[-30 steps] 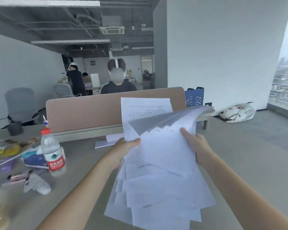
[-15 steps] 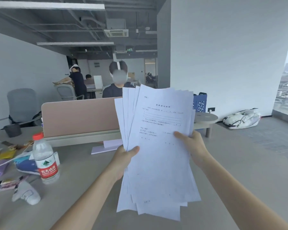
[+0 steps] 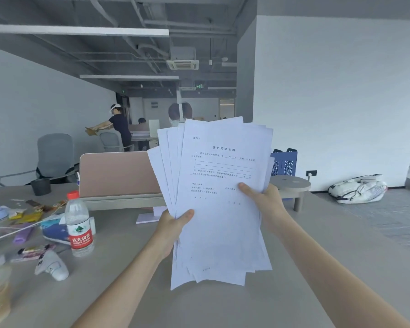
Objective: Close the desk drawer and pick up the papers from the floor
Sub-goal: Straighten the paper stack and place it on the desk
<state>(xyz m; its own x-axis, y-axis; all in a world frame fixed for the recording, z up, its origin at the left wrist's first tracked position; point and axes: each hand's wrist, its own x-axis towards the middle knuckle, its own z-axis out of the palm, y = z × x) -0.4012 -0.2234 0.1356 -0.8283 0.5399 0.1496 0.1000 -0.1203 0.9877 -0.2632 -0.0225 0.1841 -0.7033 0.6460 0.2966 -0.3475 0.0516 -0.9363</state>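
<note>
Over the grey desk [image 3: 223,308] both hands hold the papers [image 3: 220,202] up, left hand [image 3: 173,229] and right hand [image 3: 262,201] with fingers [image 3: 245,187] pinching the messy pile, so tap its bottom edge on the desk to make it neat.

The papers [image 3: 220,209] I hold are thin white matt sheets, printed in black, their edges slightly fanned. My worktop [image 3: 118,292] is smooth and matt grey, laminate by the look of it. The bottle [image 3: 78,224] is clear glossy plastic with a red cap and label. The divider [image 3: 118,174] looks like pinkish cloth, though it's hazy. The floor [image 3: 393,223] looks like rough grey carpet.
</note>
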